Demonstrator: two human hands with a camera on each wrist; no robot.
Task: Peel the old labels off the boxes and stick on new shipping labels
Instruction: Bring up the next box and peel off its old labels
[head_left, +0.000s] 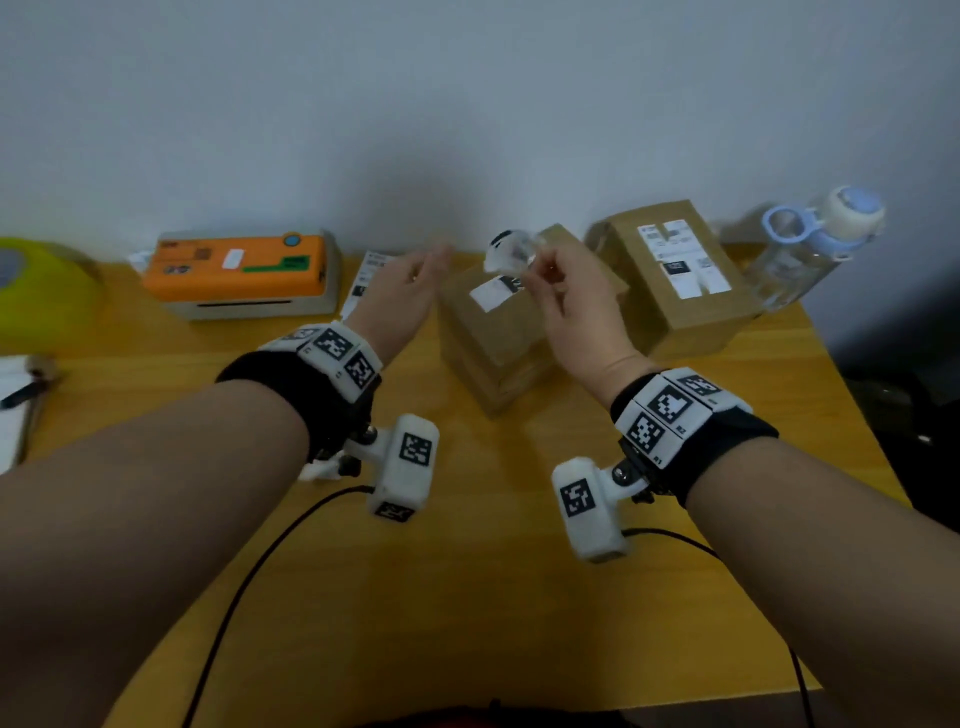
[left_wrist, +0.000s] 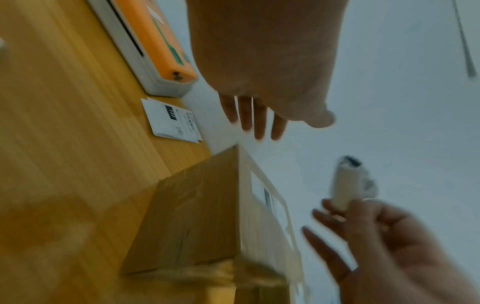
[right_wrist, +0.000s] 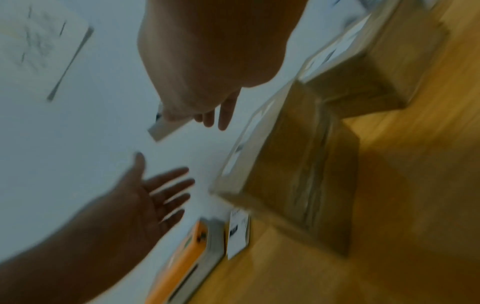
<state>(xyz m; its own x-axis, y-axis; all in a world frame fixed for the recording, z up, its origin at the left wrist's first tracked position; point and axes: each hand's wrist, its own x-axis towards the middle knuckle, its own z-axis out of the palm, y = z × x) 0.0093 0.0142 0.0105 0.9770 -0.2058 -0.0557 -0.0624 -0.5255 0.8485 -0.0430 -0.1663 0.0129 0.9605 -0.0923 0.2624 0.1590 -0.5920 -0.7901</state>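
Two brown cardboard boxes stand at the back of the yellow table. The nearer box (head_left: 493, 338) carries a torn scrap of white label (head_left: 491, 293) on top. The farther box (head_left: 675, 280) bears a full white label (head_left: 683, 260). My right hand (head_left: 558, 291) is raised over the nearer box and pinches a curled, peeled piece of label (head_left: 506, 252), also seen as peeled label (left_wrist: 345, 185) and peeled label (right_wrist: 163, 128). My left hand (head_left: 410, 286) hovers left of that box, fingers straight and spread, holding nothing. A small stack of printed labels (head_left: 366, 280) lies behind the left hand.
An orange and grey label printer (head_left: 239, 273) sits at the back left. A clear water bottle (head_left: 810, 249) with a blue cap stands at the back right. A yellow-green object (head_left: 41, 291) and a notebook with pen (head_left: 15, 400) lie at the left edge.
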